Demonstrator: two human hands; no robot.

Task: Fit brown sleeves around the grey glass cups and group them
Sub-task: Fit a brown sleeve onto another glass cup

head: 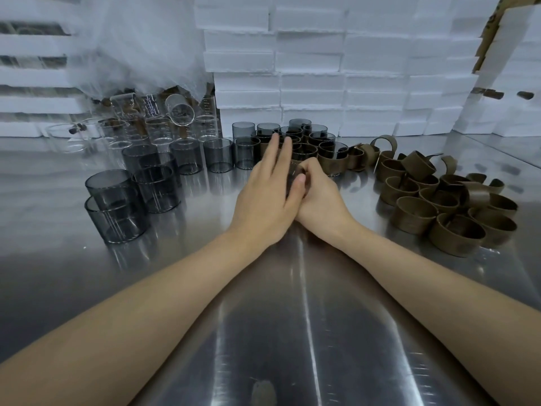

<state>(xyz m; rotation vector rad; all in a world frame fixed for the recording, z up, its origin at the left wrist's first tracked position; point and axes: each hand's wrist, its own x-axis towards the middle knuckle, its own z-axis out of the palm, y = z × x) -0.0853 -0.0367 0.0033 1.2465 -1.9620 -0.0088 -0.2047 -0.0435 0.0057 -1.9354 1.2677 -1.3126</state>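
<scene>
Both my hands meet at the middle of the steel table around one grey glass cup (296, 173), mostly hidden between them. My left hand (268, 194) lies over its left side with fingers stretched forward and thumb on the glass. My right hand (317, 197) curls around it from the right. I cannot tell whether a sleeve is on it. Bare grey cups (117, 206) stand at the left. Sleeved cups (310, 148) are grouped behind my hands. Loose brown sleeves (445, 206) are piled at the right.
Clear glass beakers (152, 121) stand at the back left under a plastic bag (140, 42). White foam boxes (336, 68) are stacked along the back. The steel table (292, 317) stretches toward me between my forearms.
</scene>
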